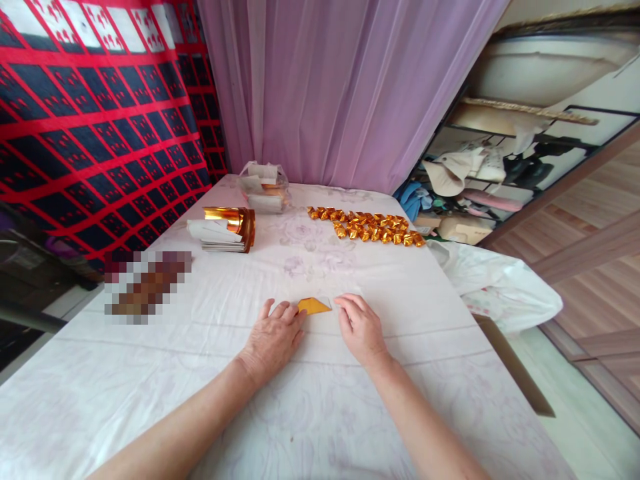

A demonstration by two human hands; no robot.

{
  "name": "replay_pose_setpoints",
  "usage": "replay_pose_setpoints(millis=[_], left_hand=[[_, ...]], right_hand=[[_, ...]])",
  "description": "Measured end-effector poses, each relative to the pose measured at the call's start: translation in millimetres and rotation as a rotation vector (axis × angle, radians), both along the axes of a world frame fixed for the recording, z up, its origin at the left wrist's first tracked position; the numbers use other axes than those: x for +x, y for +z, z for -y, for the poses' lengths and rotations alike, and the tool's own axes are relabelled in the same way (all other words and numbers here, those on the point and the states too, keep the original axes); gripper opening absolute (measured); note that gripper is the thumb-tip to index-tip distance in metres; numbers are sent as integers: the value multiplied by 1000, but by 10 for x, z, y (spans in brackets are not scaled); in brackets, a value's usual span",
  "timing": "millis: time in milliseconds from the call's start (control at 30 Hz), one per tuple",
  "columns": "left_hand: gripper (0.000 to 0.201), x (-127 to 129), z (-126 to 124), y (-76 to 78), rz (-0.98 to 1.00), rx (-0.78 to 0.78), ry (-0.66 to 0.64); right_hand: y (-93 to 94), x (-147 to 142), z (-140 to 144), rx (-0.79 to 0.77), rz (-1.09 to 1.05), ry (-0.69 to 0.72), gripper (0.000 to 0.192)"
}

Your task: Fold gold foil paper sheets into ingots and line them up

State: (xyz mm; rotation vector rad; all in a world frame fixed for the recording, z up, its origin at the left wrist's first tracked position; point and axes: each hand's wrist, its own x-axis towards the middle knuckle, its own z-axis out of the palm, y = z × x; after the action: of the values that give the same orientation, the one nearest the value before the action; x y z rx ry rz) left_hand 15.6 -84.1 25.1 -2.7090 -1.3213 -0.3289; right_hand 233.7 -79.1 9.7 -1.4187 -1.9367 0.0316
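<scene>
A small folded piece of gold paper [314,306] lies on the table in front of me, with a white part showing at its upper right. The fingers of my left hand [275,328] press on its left end and hold it against the cloth. My right hand [361,327] is at the paper's white right corner, fingers bent and closed together in a pinch. The tips of the right thumb and forefinger are partly hidden.
Rows of folded gold foil pieces [380,227] lie at the back right. A stack of gold and white sheets [225,230] stands back left, before a clear bag of more sheets [263,187]. A blurred patch [149,283] covers something at left. A white plastic bag [500,287] hangs beside the right edge.
</scene>
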Motion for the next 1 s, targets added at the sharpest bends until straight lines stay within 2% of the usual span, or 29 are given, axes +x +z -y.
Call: replay_pose_setpoints(millis=[100,200,300,467,633,800,1000], left_hand=[[33,9,-6,-6,-5,24,-6],[35,-19,25,-34,-5,46,0],[35,-85,88,-77,12,76,2],[35,-172,175,-112,37,73,15],[36,-191,166,-68,19,55,-6],[31,-203,157,-40,10,62,-32],[31,-208,207,-79,33,115,-12]], right_hand=[[67,-221,-216,-202,-145,64,23],[62,-391,-418,-279,-145,116,15],[4,-443,-508,-328,-146,113,14],[-45,-486,-458,-356,-125,70,7],[-10,-600,-428,-340,22,6,19],[-16,-604,-456,-358,73,-23,6],[-74,-604,-484,-341,82,-69,4]])
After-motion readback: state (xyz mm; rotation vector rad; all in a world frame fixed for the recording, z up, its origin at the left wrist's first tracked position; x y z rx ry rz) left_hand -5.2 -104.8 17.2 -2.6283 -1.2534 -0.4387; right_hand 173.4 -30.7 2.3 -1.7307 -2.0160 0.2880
